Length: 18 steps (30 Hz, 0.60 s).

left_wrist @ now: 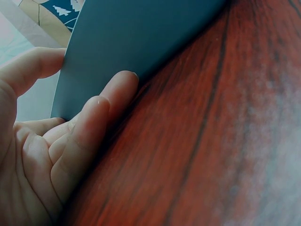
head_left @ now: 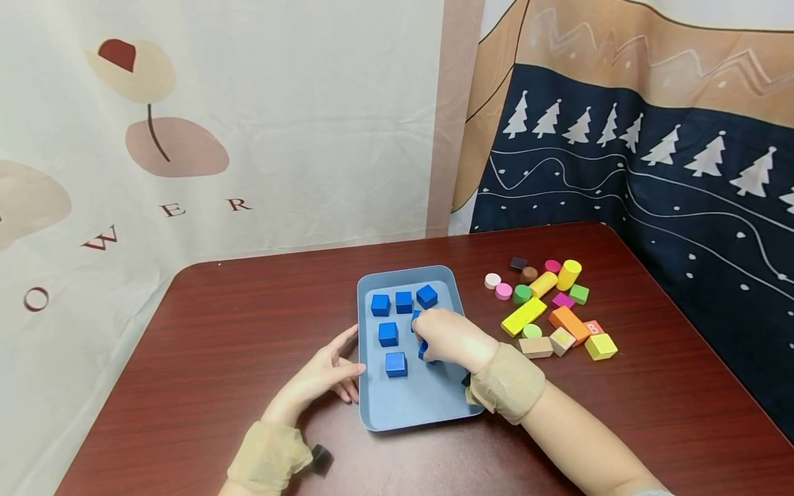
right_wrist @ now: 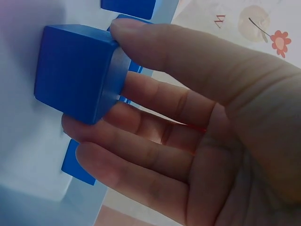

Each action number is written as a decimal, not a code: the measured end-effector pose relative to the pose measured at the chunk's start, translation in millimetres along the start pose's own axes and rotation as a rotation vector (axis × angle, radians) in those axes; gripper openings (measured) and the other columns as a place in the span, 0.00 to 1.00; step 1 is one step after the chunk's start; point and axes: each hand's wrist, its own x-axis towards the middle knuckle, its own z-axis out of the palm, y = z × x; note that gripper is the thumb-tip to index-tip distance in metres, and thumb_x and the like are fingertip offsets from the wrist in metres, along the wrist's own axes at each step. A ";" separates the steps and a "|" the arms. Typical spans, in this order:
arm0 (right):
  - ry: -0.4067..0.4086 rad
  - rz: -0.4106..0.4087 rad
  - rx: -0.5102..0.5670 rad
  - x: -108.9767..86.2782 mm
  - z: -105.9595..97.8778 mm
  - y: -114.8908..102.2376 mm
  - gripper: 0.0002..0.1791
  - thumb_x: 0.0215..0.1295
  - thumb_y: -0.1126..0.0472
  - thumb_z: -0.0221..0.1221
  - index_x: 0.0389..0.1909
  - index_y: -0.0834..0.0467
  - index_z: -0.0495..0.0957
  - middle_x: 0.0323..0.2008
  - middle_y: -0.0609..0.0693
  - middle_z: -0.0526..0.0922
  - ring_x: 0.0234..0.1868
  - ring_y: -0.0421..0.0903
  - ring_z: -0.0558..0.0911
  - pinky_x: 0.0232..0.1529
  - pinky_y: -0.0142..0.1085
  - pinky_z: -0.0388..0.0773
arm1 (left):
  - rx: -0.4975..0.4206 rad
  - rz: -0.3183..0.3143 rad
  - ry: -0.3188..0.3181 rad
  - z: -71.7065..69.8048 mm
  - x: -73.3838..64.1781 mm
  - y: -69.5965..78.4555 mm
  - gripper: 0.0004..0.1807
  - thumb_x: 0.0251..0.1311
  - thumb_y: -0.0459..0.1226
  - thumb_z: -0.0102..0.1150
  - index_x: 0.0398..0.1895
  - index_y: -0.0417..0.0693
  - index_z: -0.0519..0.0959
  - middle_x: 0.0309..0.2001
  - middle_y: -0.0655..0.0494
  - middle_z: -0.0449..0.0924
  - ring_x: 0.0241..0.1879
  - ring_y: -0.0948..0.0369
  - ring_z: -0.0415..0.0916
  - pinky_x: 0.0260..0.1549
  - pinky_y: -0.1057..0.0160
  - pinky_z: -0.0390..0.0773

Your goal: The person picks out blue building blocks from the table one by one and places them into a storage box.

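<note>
A grey-blue tray (head_left: 403,406) lies on the table with several blue cubes in it, such as one cube (head_left: 395,364) nearest its front. Over the tray's right half, my right hand (head_left: 455,337) pinches another blue cube (right_wrist: 73,73) between thumb and fingers. It covers most of that cube in the head view and part of a cube (head_left: 416,318) just behind. Whether the held cube touches the tray floor I cannot tell. My left hand (head_left: 325,372) is at the tray's left side, its fairly straight fingers (left_wrist: 120,92) against the outer wall.
Right of the tray, a loose group of coloured pieces lies on the table, among them a yellow bar (head_left: 524,316), an orange block (head_left: 568,325), a yellow cube (head_left: 600,346) and a white disc (head_left: 493,280). Printed cloth (head_left: 322,124) hangs behind the table (head_left: 248,310).
</note>
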 end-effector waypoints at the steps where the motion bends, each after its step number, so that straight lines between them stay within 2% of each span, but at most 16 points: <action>1: -0.001 0.002 0.004 -0.3 0.0 -0.1 0.10 0.51 0.61 0.72 0.28 0.57 0.79 0.21 0.45 0.73 0.25 0.42 0.73 0.28 0.32 0.76 | 0.001 -0.001 0.001 0.1 -0.1 0.1 0.45 0.63 0.36 0.60 0.76 0.48 0.43 0.24 0.40 0.81 0.21 0.46 0.81 0.21 0.55 0.83; 18: -0.008 0.020 0.039 -1.0 0.6 0.7 0.11 0.51 0.61 0.72 0.28 0.57 0.79 0.20 0.45 0.73 0.25 0.42 0.74 0.27 0.32 0.76 | -0.008 0.004 -0.003 0.4 0.0 1.1 0.45 0.63 0.35 0.59 0.76 0.48 0.42 0.24 0.39 0.80 0.21 0.43 0.80 0.21 0.55 0.82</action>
